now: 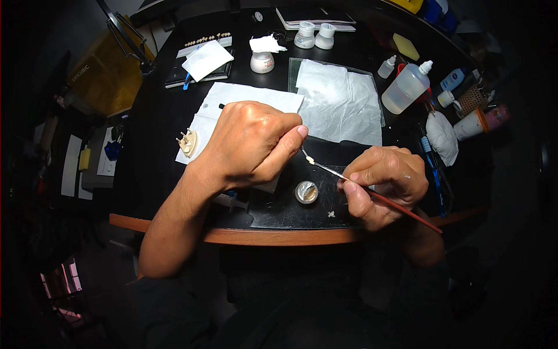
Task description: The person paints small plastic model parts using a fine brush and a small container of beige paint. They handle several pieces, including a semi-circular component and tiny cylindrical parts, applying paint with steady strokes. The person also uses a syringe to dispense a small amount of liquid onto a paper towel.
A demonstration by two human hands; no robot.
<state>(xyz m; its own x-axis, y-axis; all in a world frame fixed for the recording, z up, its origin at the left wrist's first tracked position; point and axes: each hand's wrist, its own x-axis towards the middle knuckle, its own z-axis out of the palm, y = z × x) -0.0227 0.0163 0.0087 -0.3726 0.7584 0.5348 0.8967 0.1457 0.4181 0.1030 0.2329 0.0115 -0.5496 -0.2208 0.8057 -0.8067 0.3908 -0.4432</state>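
My left hand [250,142] is closed in a pinch around a thin metal holder [303,151], most of which the fingers hide. At the holder's tip is a tiny cream-coloured piece, like a dental crown [310,160]. My right hand [392,180] grips a fine brush [410,214] with a reddish-brown handle, its tip at the crown. Below the crown stands a small round jar [306,192] with silvery and beige contents. A small whitish bit [331,214] lies on the dark work surface. Beside my left wrist is a beige dental model [186,143] with upright pegs.
White tissue [337,104] covers a glass plate behind my hands. A clear squeeze bottle [407,87] stands at the right, near pens [433,168] and a white cloth pad [442,138]. White jars [304,36] and a shade-tab row [207,39] are at the back. The wooden edge [279,236] runs along the front.
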